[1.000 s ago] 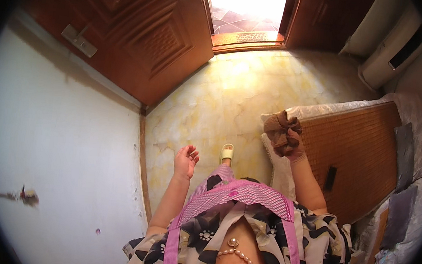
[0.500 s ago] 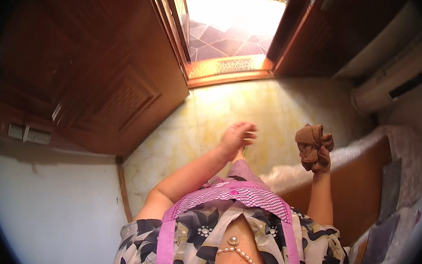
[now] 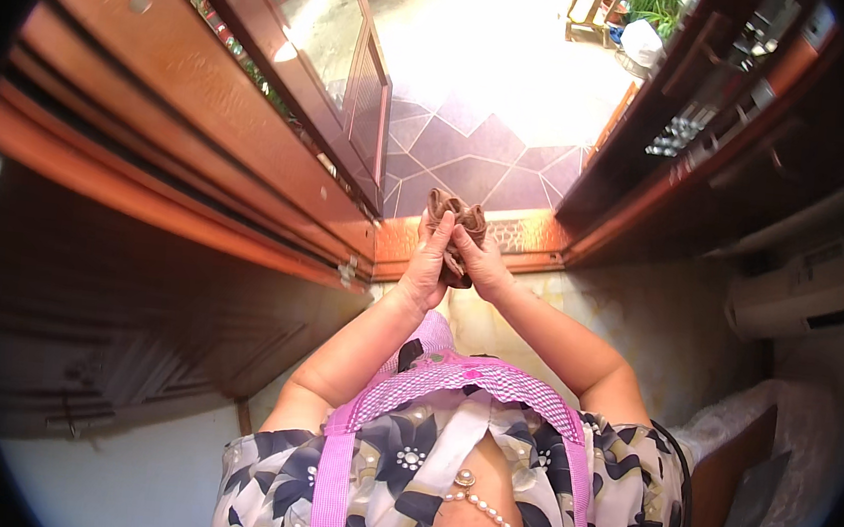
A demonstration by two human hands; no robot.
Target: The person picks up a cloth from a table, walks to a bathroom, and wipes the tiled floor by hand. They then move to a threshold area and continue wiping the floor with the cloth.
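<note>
Left hand [image 3: 426,272], empty a moment ago, now joining right hand [image 3: 485,267] in gripping brown cloth [image 3: 471,220] mid-frame.

The brown cloth [image 3: 464,213] is bunched into a small, crumpled wad, held up in the air between the left hand [image 3: 427,267] and the right hand [image 3: 487,269], straight out at 12 o'clock from the body. Its fabric looks soft and matte. Two rounded, curled folds stick up at the top, one toward 11 o'clock and one toward 1 o'clock, with creases between them. Both thumbs press its near face and hide the middle. A narrow, darker end pokes out below them, toward 6 o'clock.
</note>
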